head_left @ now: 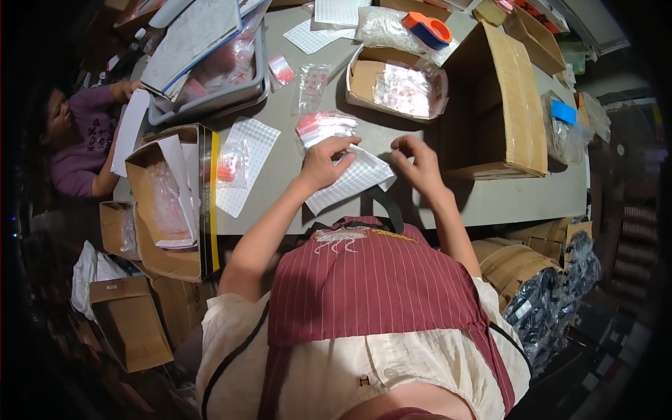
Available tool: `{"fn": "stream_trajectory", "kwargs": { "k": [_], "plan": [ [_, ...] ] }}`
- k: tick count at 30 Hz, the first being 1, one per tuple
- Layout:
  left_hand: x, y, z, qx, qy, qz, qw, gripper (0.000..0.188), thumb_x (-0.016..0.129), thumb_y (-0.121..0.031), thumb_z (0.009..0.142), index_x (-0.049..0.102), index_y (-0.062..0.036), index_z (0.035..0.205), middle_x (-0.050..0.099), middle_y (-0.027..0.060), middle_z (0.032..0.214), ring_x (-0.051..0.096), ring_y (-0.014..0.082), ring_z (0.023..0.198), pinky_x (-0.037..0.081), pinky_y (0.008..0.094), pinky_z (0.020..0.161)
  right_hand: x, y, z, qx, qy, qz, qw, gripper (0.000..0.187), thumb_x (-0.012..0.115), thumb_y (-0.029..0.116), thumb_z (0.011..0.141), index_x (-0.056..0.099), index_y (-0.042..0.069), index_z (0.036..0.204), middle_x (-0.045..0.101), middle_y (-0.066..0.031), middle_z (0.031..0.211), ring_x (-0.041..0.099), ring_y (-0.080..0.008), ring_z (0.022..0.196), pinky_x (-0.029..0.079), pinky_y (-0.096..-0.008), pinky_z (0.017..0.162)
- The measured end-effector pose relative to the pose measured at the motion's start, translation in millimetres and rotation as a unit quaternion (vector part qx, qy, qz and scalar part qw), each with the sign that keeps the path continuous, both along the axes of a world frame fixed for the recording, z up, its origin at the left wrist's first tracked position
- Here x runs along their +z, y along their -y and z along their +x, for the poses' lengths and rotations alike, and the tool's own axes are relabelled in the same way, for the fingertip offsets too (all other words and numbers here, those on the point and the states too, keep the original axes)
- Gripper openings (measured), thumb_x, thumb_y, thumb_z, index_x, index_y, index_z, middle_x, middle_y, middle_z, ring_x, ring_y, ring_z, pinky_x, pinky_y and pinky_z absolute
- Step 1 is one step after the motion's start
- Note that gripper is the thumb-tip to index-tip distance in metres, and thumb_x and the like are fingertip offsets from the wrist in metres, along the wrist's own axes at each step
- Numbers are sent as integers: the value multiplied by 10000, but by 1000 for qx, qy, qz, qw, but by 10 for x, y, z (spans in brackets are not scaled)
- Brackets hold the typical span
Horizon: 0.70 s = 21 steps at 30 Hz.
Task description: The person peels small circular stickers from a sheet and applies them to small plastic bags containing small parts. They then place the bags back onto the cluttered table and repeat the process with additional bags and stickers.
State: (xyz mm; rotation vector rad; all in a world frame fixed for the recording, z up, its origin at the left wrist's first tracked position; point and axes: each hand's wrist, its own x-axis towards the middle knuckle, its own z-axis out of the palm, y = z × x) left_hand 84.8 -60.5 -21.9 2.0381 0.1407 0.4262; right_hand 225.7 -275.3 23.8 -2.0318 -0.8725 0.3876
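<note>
A white sheet of round grey stickers [348, 183] lies at the table's front edge, one corner lifted. My left hand [327, 162] is closed on its upper left part, thumb and fingers bent around the edge. To the right of the sheet, my right hand [418, 162] is raised with its thumb and fingertips drawn together. Anything between those fingertips is too small to make out. Just beyond my left hand rests a stack of small clear zip bags [326, 124] with red and white bands. Farther off, an open cardboard tray [355, 87] contains several filled clear bags [404, 89].
A large open carton [514, 105] stands on the right. At left are another sticker sheet [260, 140], a black-and-yellow-edged box [208, 203] and a grey bin [260, 84]. An orange-and-blue tape dispenser [428, 31] sits at the back. Another person [84, 140] works at far left.
</note>
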Motion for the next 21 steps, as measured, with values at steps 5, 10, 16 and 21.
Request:
{"fn": "stream_trajectory", "kwargs": {
  "k": [5, 10, 16, 21],
  "plan": [
    [-67, -9, 13, 0, 24, 23, 999, 335, 722, -101, 868, 750, -83, 1202, 759, 122, 1078, 732, 241, 881, 587, 324, 779, 130, 31, -282, -1, -54, -58, 997, 195, 691, 169, 928, 647, 9, 1031, 696, -170, 896, 698, -319, 807, 550, -387, 742],
    [-61, 18, 7, -4, 16, 43, 999, 331, 721, -73, 863, 742, -44, 1192, 758, 123, 1115, 722, 231, 933, 571, 324, 833, 147, 119, -275, -33, -48, -123, 991, 258, 737, 214, 933, 641, 15, 1067, 694, -115, 850, 652, -215, 726, 528, -338, 707],
    [-112, 5, 6, -3, 47, 57, 997, 305, 707, -85, 890, 737, -35, 1190, 756, 125, 1109, 715, 237, 931, 566, 340, 836, -46, 167, -244, -21, -93, -111, 989, 271, 764, 136, 861, 642, 7, 1065, 706, -120, 869, 667, -214, 753, 529, -348, 721],
    [-133, 7, 17, -5, 39, 64, 997, 288, 694, -92, 908, 732, -30, 1186, 754, 129, 1103, 710, 243, 940, 557, 344, 864, -309, 130, -221, -15, 23, -40, 999, 200, 699, 42, 823, 638, -2, 1008, 680, -184, 921, 679, -359, 870, 539, -431, 780]
  ]
}}
